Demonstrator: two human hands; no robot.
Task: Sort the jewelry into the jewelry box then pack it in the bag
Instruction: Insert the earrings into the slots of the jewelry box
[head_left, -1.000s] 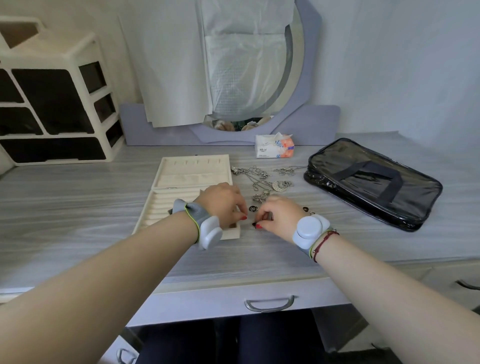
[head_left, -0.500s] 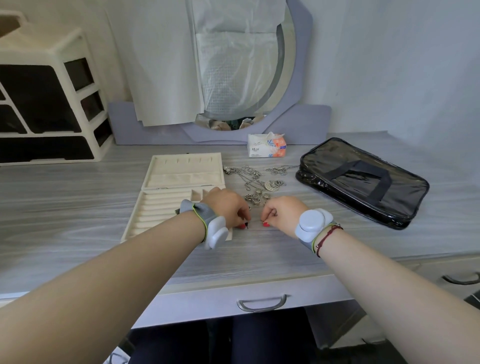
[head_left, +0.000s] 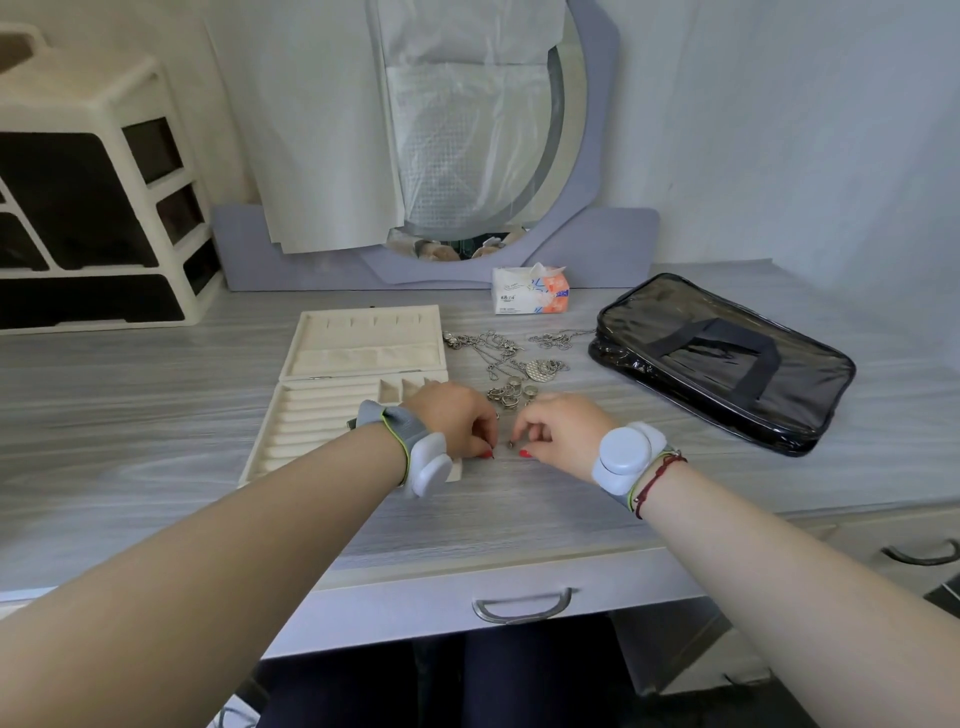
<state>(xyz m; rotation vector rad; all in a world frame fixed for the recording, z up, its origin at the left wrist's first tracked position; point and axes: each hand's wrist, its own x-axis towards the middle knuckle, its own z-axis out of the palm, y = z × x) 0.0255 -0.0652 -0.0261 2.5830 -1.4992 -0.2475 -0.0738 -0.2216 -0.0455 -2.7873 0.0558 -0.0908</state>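
Observation:
A cream jewelry box (head_left: 358, 358) lies open on the grey table, its slotted base partly under my left wrist. To its right are tangled silver necklaces (head_left: 498, 348), a round pendant (head_left: 540, 370) and several rings (head_left: 511, 392). My left hand (head_left: 454, 421) is curled at the box's front right corner and pinches a tiny thin piece at its fingertips. Just to its right, my right hand (head_left: 563, 431) pinches a small metal earring piece (head_left: 511, 444) above the table. The two hands are a finger's width apart. A black bag (head_left: 727, 358) lies flat at the right.
A tissue pack (head_left: 530, 291) stands behind the jewelry, in front of a paper-covered round mirror (head_left: 467, 156). A cream drawer organizer (head_left: 93, 208) fills the back left. The table's front edge carries a drawer handle (head_left: 522, 605), with another handle (head_left: 922, 556) at the right.
My hands, nearly touching over the jewelry a second ago, have drawn slightly toward me and parted a little, each keeping its tiny piece. The view has shifted slightly.

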